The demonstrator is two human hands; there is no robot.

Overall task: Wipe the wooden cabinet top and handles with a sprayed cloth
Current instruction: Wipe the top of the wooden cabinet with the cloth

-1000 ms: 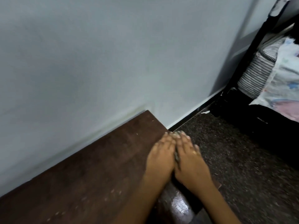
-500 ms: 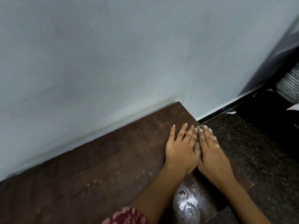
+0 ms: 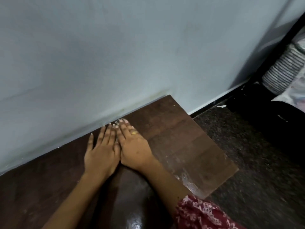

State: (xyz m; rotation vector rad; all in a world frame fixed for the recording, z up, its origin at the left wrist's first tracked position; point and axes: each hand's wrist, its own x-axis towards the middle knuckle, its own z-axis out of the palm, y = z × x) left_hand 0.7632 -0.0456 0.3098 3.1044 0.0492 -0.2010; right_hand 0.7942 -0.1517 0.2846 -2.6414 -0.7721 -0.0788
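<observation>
Both palms pressed flat on the wooden cabinet top point(image 3: 181, 146), side by side, touching along the thumbs. Left hand point(image 3: 100, 154) spread open, fingers splayed toward the wall point(image 3: 115, 55). Right hand point(image 3: 133, 146) open too, fingers together, ring point(image 3: 134, 133) showing, fingertips near the wall edge. Cloth possibly trapped beneath the palms; cannot tell. Forearms angled in from below, patterned sleeve point(image 3: 201, 214) on the right.

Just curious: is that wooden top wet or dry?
Partly wet: the cabinet top shows glossy streaks near its front right edge and between the forearms; elsewhere it looks matte.
</observation>
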